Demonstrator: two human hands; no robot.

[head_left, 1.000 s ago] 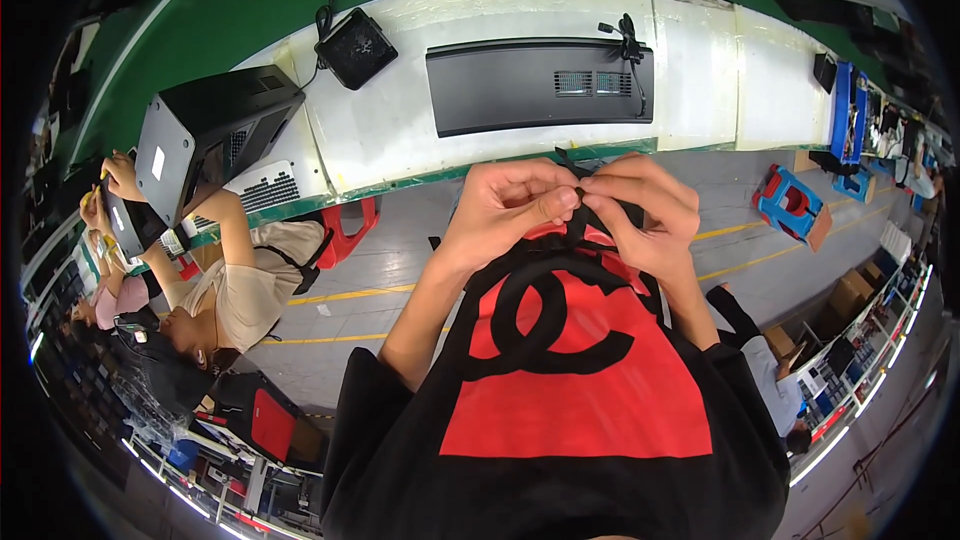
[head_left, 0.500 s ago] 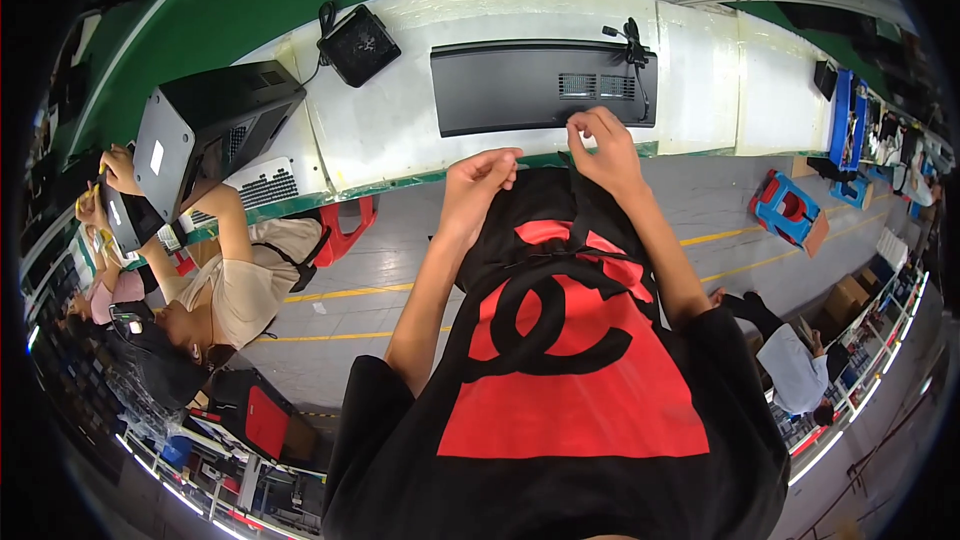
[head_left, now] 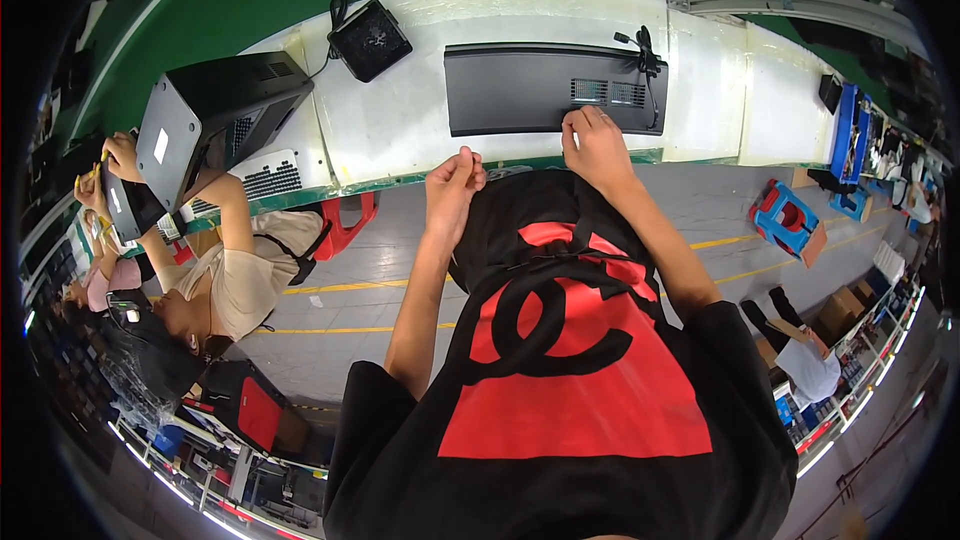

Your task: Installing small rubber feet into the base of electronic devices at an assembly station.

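A long black casing (head_left: 510,90) with two vent grilles lies on the white work surface in front of me. On its right end rests a bundled black cable (head_left: 645,58). My right hand (head_left: 597,148) is at the casing's front edge below the grilles, fingers curled and pressed together. Whatever its fingertips may pinch is hidden. My left hand (head_left: 454,188) hovers just off the table's front edge, left of the casing's near corner. Its thumb lies against the bent fingers, and I cannot make out anything held in them.
A black box-shaped device (head_left: 370,40) with a cable sits at the back left. Further left, a co-worker (head_left: 240,280) handles parts beside a large black housing (head_left: 220,115). A red stool (head_left: 347,225) stands under the table; a blue stool (head_left: 785,220) is on the floor at right.
My left hand has moved left, widening the gap between my hands. My right hand stays at the casing's front edge, slightly further left along it. The whole view has shifted a little.
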